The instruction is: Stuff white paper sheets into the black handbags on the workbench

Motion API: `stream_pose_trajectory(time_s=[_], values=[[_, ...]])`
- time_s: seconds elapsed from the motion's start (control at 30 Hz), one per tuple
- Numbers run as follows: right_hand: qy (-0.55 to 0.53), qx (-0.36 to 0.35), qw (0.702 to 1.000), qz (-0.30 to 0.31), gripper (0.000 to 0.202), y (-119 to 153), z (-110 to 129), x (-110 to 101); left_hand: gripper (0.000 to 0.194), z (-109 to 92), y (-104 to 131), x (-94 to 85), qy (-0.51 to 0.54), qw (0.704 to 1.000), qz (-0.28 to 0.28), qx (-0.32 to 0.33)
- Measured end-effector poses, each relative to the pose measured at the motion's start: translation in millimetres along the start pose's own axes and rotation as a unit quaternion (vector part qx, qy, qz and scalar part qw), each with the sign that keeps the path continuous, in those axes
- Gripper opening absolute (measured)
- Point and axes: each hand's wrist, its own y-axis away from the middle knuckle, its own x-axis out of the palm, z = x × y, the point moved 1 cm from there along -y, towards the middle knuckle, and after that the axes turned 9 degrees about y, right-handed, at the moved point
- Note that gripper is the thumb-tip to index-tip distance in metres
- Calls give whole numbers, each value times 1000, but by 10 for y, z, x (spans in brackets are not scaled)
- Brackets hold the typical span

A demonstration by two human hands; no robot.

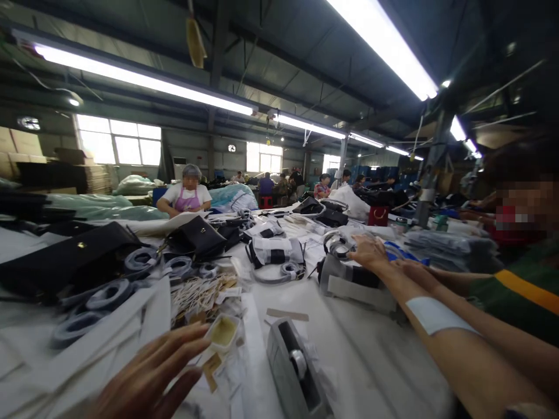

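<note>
My left hand (157, 369) is open at the lower left, its fingers stretched toward a small white tub (224, 333) of yellowish stuff. My right hand (370, 252) reaches far forward over a black bag (364, 276) in pale wrapping. Its fingers are beside a plastic-wrapped coiled strap (337, 244); blur hides whether they grip it. A pale patch (439, 316) covers part of my right forearm. Between my hands stands a grey tape dispenser (293, 366). A heap of stringed tags (198, 295) lies beyond the tub.
At right, a co-worker's green sleeve (519, 291) and forearms come close to my right arm. Black bags (72, 259) and coiled straps (105, 295) crowd the left. Another wrapped bag (276, 251) lies ahead. A person in a purple apron (191, 199) works across the table.
</note>
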Motion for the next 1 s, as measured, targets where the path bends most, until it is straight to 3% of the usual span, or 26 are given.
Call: stream_pose_trajectory(time_s=[0.07,0.2,0.27,0.37,0.5,0.67,0.8,1.0], values=[[7,4,1000,20,64,-248,-86,206,26,29,-875,406,41,996,71,43],[28,-24,999,38,55,-548,-188,464,34,-229,-2411,1405,42,988,118,90],[47,-57,997,30,49,-612,-191,484,44,-409,-2947,1876,26,985,133,108],[80,-111,991,-8,36,-637,-173,406,59,-649,-3469,2392,21,984,138,113],[112,-136,981,-79,34,-602,-222,234,39,-892,-3797,2771,8,976,179,125],[172,-157,965,-121,27,-540,-387,89,25,-1043,-3888,3001,-9,971,207,121],[231,-201,945,-115,23,-526,-528,89,27,-1053,-3869,3078,-16,967,211,139],[194,-166,965,-53,20,-522,-744,136,31,-1104,-3887,3188,8,963,222,151]])
